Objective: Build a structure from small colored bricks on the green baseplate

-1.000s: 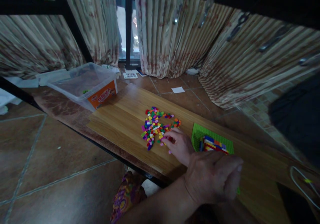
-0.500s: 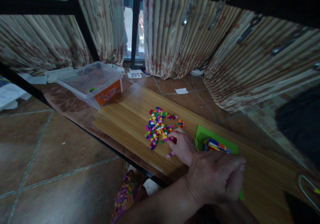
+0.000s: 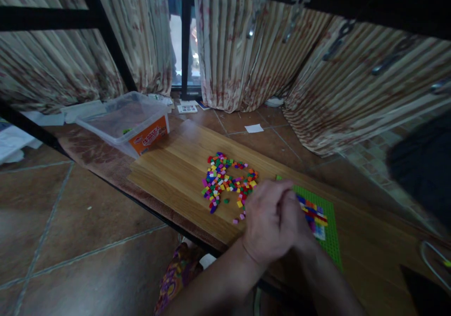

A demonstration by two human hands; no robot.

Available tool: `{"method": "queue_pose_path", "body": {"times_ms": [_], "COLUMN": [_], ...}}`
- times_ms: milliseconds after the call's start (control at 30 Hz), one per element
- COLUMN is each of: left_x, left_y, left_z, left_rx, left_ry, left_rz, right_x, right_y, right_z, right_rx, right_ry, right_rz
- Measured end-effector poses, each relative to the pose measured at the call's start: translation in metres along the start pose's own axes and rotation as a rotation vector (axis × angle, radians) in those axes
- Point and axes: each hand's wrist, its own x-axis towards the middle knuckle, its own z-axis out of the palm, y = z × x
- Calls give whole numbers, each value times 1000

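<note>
My left hand [image 3: 262,224] and my right hand [image 3: 291,212] are together over the table, between the loose bricks and the baseplate. Both look closed, with the fingers curled toward each other; whatever lies between them is hidden. To their left, small toy building bricks [image 3: 221,180] of many colours lie in a loose pile, with a few pink ones [image 3: 236,221] near my left hand. Under and right of my right hand is a green studded baseplate [image 3: 333,241]. It carries a multicoloured block of joined bricks [image 3: 313,212], partly covered by my right hand and blurred.
A clear plastic box [image 3: 123,114] with an orange label stands at the far left end of the wooden table [image 3: 169,165]. A black metal frame [image 3: 109,48] crosses above. Striped curtains [image 3: 239,48] hang behind, and a white paper [image 3: 254,128] lies on the tiled floor.
My right hand has left the pile's edge and drawn back toward the baseplate. My left hand has moved left and up to meet it, uncovering more of the brick block.
</note>
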Motion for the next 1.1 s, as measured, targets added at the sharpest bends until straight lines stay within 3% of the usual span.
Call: {"method": "queue_pose_path", "body": {"times_ms": [67,133,233,300,467,733,900,1100], "left_x": [7,11,14,14,14,7,2,4], "left_y": [-6,-14,-22,-24,-23,-32,-29,-23], "left_z": [-3,-3,0,2,3,6,8,10], "left_rx": [45,4,-254,-407,-440,-179,-23,-184], "left_ry": [71,49,-144,-234,-241,-277,-334,-350], "left_rz": [-162,-370,-672,-762,-714,-529,-479,-592], "right_x": [-10,-17,-23,-24,-20,-21,-23,-24], "right_y": [-7,-8,-2,3,8,11,10,9], "right_z": [-8,-11,-12,-11,-9,-16,-16,-19], "right_rx": [173,354,556,622,580,225,306,439], "right_ry": [34,64,88,102,156,288,383,351], "right_rz": [77,149,225,229,166,71,-11,10]}}
